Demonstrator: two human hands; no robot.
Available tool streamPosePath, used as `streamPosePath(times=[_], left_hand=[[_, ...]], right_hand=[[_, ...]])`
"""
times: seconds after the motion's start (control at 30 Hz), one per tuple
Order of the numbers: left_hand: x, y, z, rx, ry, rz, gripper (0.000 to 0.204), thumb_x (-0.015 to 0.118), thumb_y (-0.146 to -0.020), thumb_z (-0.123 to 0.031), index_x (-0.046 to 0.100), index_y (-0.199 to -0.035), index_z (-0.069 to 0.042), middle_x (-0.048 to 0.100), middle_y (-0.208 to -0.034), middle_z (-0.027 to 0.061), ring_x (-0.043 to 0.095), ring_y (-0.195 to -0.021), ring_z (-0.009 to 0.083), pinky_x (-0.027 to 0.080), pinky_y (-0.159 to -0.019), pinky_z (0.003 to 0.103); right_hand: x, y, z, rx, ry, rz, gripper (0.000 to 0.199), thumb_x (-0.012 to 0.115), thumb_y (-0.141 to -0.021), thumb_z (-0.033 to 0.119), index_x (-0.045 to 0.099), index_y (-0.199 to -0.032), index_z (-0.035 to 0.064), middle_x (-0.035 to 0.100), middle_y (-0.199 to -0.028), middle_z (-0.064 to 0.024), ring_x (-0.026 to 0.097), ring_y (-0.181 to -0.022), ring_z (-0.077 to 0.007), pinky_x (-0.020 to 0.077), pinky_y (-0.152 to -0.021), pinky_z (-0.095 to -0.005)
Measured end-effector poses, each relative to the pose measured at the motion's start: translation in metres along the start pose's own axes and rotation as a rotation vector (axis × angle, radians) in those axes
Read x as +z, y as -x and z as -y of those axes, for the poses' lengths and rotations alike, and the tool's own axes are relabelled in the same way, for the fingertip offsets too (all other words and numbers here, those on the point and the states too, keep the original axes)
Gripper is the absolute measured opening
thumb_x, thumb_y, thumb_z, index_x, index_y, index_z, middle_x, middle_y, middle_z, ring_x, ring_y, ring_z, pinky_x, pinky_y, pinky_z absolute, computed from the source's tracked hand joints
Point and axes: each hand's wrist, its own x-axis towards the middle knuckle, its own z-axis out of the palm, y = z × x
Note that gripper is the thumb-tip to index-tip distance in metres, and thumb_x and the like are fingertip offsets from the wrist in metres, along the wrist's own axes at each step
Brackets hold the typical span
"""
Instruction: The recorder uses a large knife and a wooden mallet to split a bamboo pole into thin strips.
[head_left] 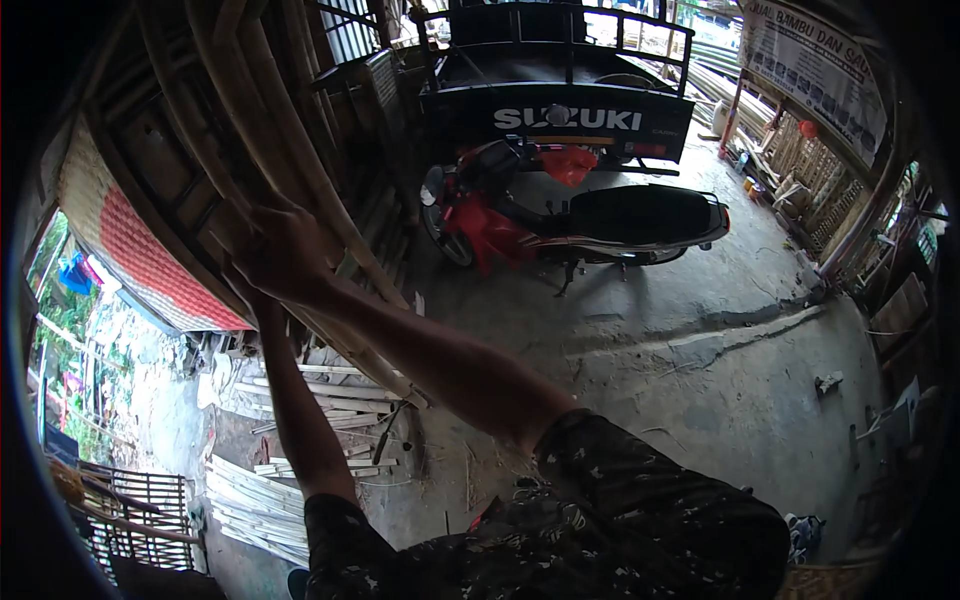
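Observation:
Both arms reach up to the left, toward a rack of long bamboo poles (262,95). My right hand (287,250) is closed on a thinner bamboo pole (190,130) that runs down to it from above. Just beneath it, my left hand (243,277) is close against the same dark woodwork. The right hand partly covers the left, and shadow hides most of the left fingers. Beside the hands hangs a woven panel (130,240) in cream and red.
A red motorcycle (580,215) stands ahead on the concrete floor (640,370), before a dark cargo bed (560,85). Pale split bamboo strips (255,505) lie below left, near a slatted bamboo frame (145,510). A printed banner (815,75) hangs at far right.

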Motion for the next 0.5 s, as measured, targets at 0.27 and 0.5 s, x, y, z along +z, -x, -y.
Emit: streamPosePath(times=[0.27,0.5], left_hand=[[-0.061,-0.043,0.068,-0.095,0.355,-0.183,0.053,0.077,-0.09,-0.037,0.067,-0.12,0.006,0.073,-0.11,0.0224,0.073,-0.096,0.0325,0.057,-0.085,0.045],[-0.12,-0.024,0.073,-0.507,0.689,-0.292,0.049,0.081,-0.089,-0.034,0.068,-0.12,0.002,0.076,-0.1,0.013,0.073,-0.085,0.0229,0.061,-0.079,0.034]], right_hand=[[-0.048,0.011,0.013,-0.131,-0.013,0.023,0.016,0.067,-0.067,0.002,0.051,-0.064,0.0007,0.049,-0.069,-0.0132,0.054,-0.06,-0.0303,0.0406,-0.053,-0.0432],[-0.218,0.02,-0.028,-0.106,0.326,-0.008,0.015,0.068,-0.065,0.004,0.053,-0.067,0.004,0.048,-0.068,-0.008,0.047,-0.059,-0.02,0.0362,-0.052,-0.0361]])
